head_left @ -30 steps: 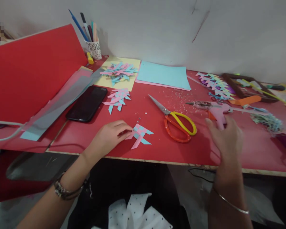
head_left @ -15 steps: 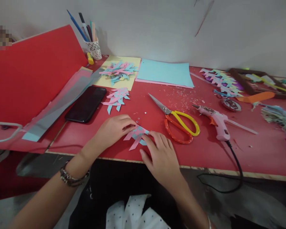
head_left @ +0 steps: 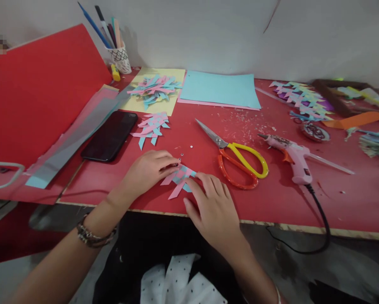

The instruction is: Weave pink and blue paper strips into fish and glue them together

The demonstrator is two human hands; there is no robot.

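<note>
Close to the table's front edge lies a small woven paper piece (head_left: 177,182) of pink and light blue strips with slanted ends. At its upper left edge, my left hand (head_left: 150,171) pinches thumb and fingertips together; what is between them is too small to make out. My right hand (head_left: 213,202) rests with fingers stretched flat over the piece's right end, thumb apart. Just beyond lie tiny dark-centred dots (head_left: 182,154) and a small white disc (head_left: 191,146). A similar woven piece (head_left: 152,126) sits farther off to the left.
Scissors (head_left: 242,164) with yellow and orange handles lie right of my hands, then a pink glue gun (head_left: 293,158) with its cord over the edge. A black phone (head_left: 110,137) is at left. Behind are cut strips (head_left: 156,89), blue paper (head_left: 221,88) and a pen cup (head_left: 120,60).
The camera view has shifted slightly. Both hands stay at the woven paper piece, nearly still, with the left fingertips still pinched at its upper edge.
</note>
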